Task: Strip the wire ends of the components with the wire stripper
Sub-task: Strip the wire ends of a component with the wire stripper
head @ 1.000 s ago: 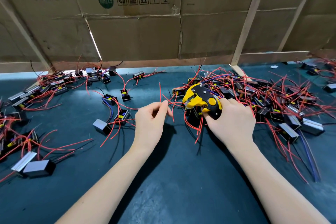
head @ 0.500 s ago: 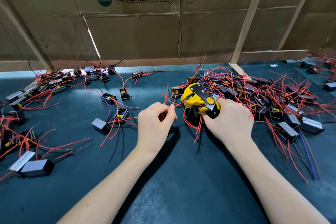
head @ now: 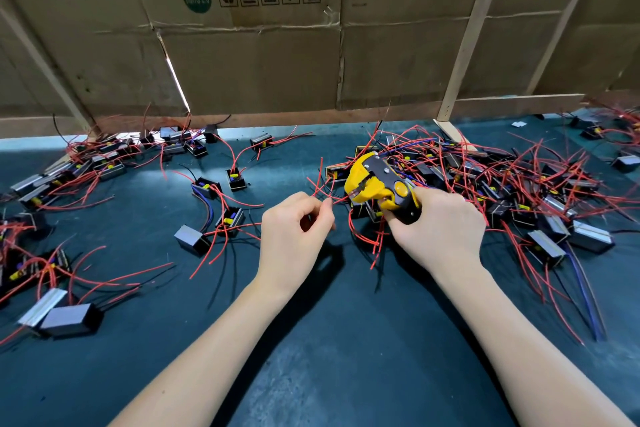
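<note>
The right hand [head: 441, 230] grips the yellow wire stripper [head: 379, 185] at the edge of the component pile [head: 502, 184], while the left hand [head: 294, 232] pinches a red wire [head: 337, 200] leading into its mouth. If neighbouring strands slip in too, the stripper could nick them.

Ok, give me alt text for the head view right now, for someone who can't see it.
A person's right hand grips a yellow and black wire stripper while the left hand pinches a thin red wire leading into the tool's nose. Small boxy parts with red wires lie scattered on a dark green mat, piled thickest on the right, with a cardboard wall behind.
</note>
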